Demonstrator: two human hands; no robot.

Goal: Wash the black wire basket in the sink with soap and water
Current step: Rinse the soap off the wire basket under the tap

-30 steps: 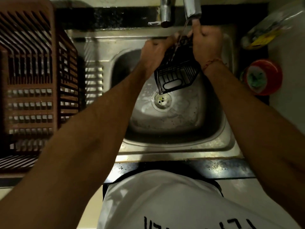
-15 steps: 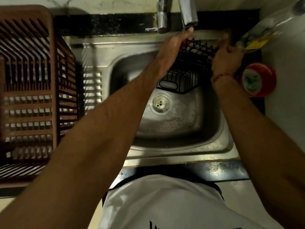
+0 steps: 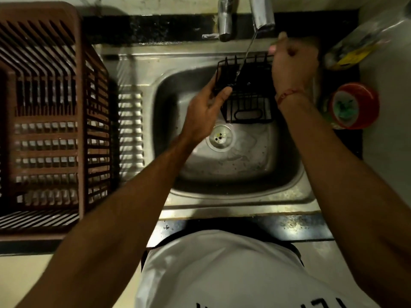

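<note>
The black wire basket [image 3: 249, 92] is held over the back of the steel sink [image 3: 222, 196], under a thin stream of water from the tap [image 3: 261, 13]. My left hand [image 3: 206, 110] grips its left edge, thumb over the wire. My right hand [image 3: 291, 65] holds the basket's right side near the top rim; its fingers are blurred and partly hide the wire. The basket's open side faces me, with an oval loop at its lower end.
A brown plastic dish rack [image 3: 44, 112] stands on the counter left of the sink. At the right sit a red tub [image 3: 353, 105] with a green scrubber and a clear bottle with a yellow label [image 3: 355, 47]. A second tap pipe [image 3: 225, 18] rises behind the sink. The drain [image 3: 220, 136] lies below the basket.
The basket has been turned and spread wider under the water. My left hand dropped from its top rim to the lower left edge; my right hand shifted to the right side.
</note>
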